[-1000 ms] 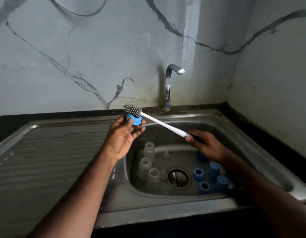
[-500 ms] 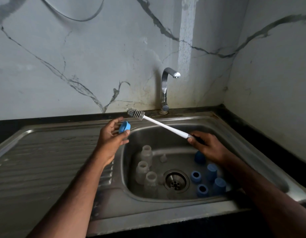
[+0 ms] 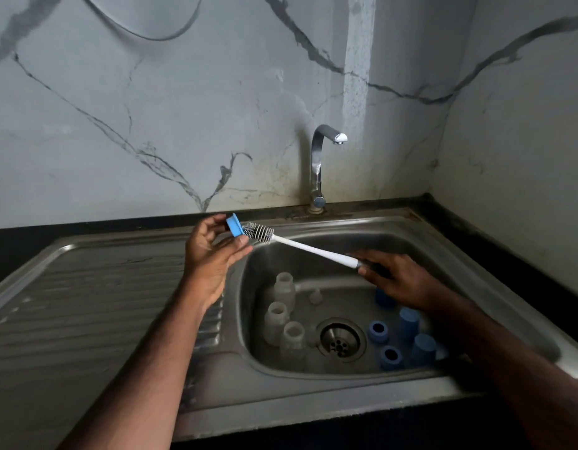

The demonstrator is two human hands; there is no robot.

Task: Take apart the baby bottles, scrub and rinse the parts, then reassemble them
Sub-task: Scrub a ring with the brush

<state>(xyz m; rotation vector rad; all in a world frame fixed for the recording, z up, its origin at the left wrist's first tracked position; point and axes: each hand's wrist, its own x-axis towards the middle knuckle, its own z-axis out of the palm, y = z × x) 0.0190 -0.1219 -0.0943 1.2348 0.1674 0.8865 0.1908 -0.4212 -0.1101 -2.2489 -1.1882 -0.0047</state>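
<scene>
Scrubbing blue bottle ring (image 3: pixel 233 225), pinched in left hand (image 3: pixel 209 254) over sink (image 3: pixel 313 389) edge; right hand (image 3: pixel 401 280) grips bottle brush (image 3: pixel 305 246). Risk: light fingertip pinch, hard stroke knocks ring into basin

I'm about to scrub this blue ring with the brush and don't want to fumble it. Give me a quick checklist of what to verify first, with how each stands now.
1. Left hand has a grip on the blue ring: ok, pinched between thumb and fingertips.
2. Right hand holds the brush by its handle end: ok.
3. Bristles meet the ring: ok, the brush head sits against it.
4. Work is over the sink: not ok, the ring is at the basin's left rim.
5. Water runs from the tap: not ok, no stream shows.
6. Soap on the bristles: cannot tell.
</scene>
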